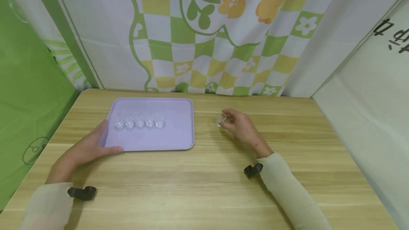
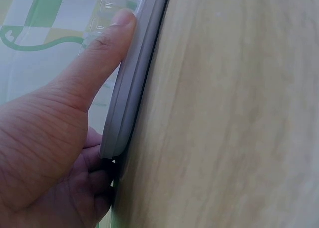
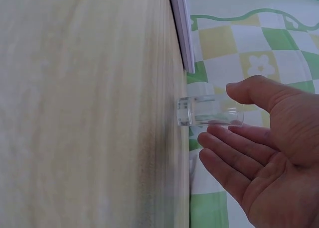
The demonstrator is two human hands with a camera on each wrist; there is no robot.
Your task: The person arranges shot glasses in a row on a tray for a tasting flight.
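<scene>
A lilac tray (image 1: 175,136) lies on the left part of the table, and several clear shot glasses (image 1: 139,122) stand on it in a row. My left hand (image 1: 85,149) grips the tray's near left corner. In the left wrist view its thumb (image 2: 99,51) lies along the rim, while the fingers are partly hidden behind the corner. To the right of the tray, my right hand (image 1: 239,127) holds another clear shot glass (image 3: 212,110) upright between thumb and fingers, near its rim. The glass's base is at or just above the tabletop; I cannot tell which.
The wood-grain table (image 1: 198,187) ends at the back against a checked, flowered curtain (image 1: 207,52). A green cloth (image 1: 25,98) hangs at the left, and a white sheet (image 1: 377,116) with dark writing hangs at the right.
</scene>
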